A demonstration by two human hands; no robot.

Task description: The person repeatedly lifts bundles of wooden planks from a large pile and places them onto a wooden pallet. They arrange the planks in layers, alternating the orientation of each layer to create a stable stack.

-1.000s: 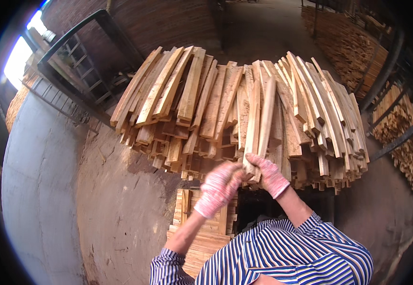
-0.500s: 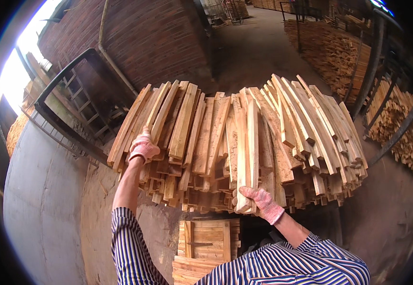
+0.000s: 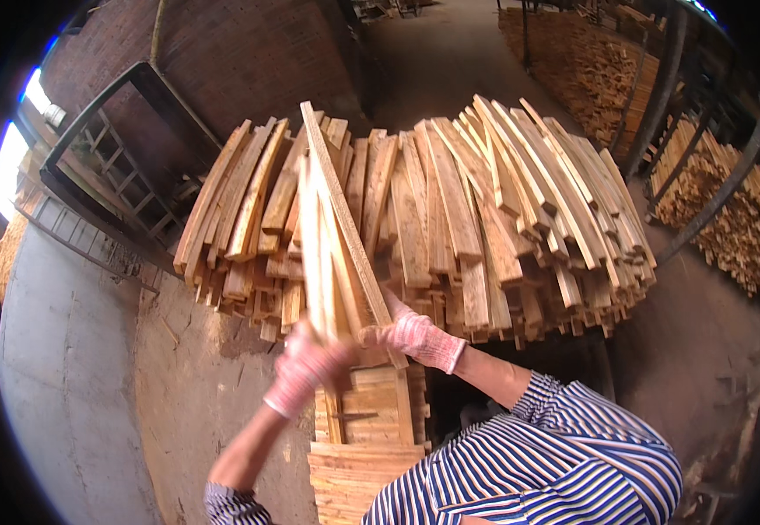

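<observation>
Both my hands wear pink-and-white knit gloves and are close together at the near edge of a big heap of wooden strips (image 3: 458, 206). My right hand (image 3: 423, 339) is closed around the near end of a long wooden strip (image 3: 341, 206), which slants up and away to the left over the heap. Beside it, my left hand (image 3: 310, 372), smeared by motion, closes on the near ends of pale strips (image 3: 314, 254); how many it grips is hidden. Below the hands lies a neat stack of wooden pieces (image 3: 362, 477) with two strips laid lengthwise on top.
Black metal rails (image 3: 91, 140) stand at the left, with a grey sheet (image 3: 65, 350) on the floor below. More stacked wood (image 3: 717, 210) lies behind a dark frame (image 3: 730, 188) on the right. A brick wall (image 3: 222, 70) rises behind.
My left hand has come from the heap's left side toward the middle, bringing strips. My right hand has shifted left and up with its strip, now tilted. The view has moved slightly.
</observation>
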